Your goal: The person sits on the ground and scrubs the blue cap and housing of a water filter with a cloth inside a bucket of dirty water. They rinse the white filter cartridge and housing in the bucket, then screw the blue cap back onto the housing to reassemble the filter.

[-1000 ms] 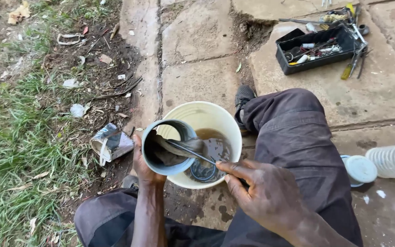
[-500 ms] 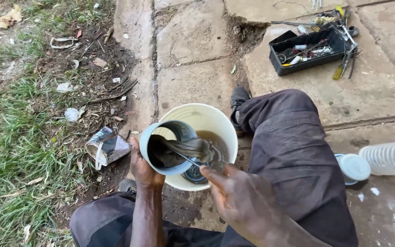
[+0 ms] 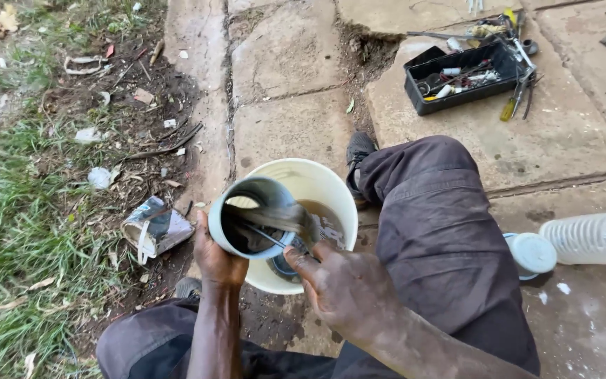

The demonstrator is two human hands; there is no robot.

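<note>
The small round container (image 3: pixel 250 219), tilted over the cream bucket (image 3: pixel 317 184), sends dark oily liquid into the murky pool below. Some is already in the bucket; residue remains inside. The left hand (image 3: pixel 217 261) clamps its wall; the right hand (image 3: pixel 348 291) pinches a thin metal tool (image 3: pixel 264 235) reaching into it. A black tool tray (image 3: pixel 457 74) sits well apart on the paving.

Cracked concrete paving slabs (image 3: pixel 296 126), soil and litter along left edge. Resting directly on slabs: white bucket (image 3: pixel 331 189) between the knees, black tool tray (image 3: pixel 457 91) at upper right, loose tools (image 3: pixel 520 91) beside it, clear plastic bottle (image 3: pixel 594 238) lying flat at right.
</note>
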